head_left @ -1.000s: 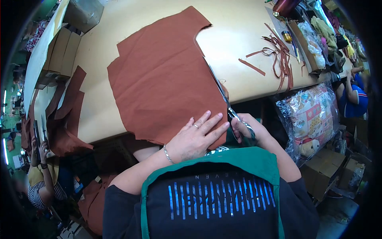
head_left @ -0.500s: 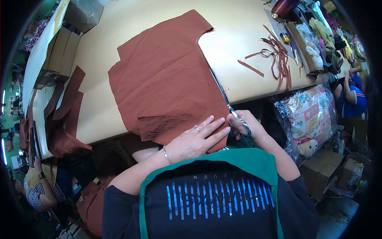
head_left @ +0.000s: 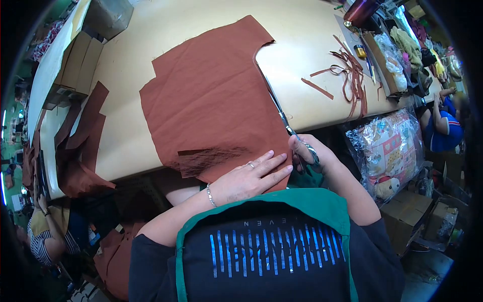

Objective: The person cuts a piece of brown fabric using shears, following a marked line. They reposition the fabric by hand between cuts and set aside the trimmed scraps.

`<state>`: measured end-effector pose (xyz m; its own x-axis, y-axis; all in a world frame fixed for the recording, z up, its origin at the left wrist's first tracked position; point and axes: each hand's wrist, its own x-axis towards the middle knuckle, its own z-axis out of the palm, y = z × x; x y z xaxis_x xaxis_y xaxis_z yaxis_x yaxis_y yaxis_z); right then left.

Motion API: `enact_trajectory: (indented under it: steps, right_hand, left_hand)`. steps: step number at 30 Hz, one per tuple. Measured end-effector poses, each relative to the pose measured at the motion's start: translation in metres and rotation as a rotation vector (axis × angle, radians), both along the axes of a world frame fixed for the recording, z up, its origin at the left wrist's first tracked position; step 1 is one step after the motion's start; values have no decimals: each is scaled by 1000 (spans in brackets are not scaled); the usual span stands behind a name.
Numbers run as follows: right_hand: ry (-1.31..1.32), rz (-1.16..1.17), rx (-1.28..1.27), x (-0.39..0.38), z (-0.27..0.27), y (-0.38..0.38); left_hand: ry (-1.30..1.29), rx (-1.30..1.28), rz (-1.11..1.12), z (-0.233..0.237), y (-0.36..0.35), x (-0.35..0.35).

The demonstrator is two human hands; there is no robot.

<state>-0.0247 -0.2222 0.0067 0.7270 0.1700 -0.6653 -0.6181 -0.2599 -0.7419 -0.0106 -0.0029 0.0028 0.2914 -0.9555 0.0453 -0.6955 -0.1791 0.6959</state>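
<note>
A reddish-brown piece of fabric lies over the table edge, with a curved cut at its upper right and a dark crumpled fold near the front. Flat on its near end rests my left hand, fingers stretched out and a ring on one of them. My right hand is closed around the handles of a pair of scissors. The long blades run along the fabric's right edge, pointing away from me. Part of the handles is hidden by my fingers.
Narrow brown fabric strips lie on the table at the right. More brown pieces hang over the left edge. Cardboard boxes stand at the left, and a plastic-wrapped printed bundle is below the right side. Other people sit at both sides.
The fabric has shifted slightly to the right and toward me. My left hand has moved with it, still flat. My right hand keeps its hold on the scissors at almost the same spot.
</note>
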Motion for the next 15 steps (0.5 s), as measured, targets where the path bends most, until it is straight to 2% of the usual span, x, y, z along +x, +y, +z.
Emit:
enact_trajectory:
  steps: [15]
  right_hand:
    - [-5,-76,-140,-6,0,9]
  left_hand:
    - [79,2,-7,-2,4,-3]
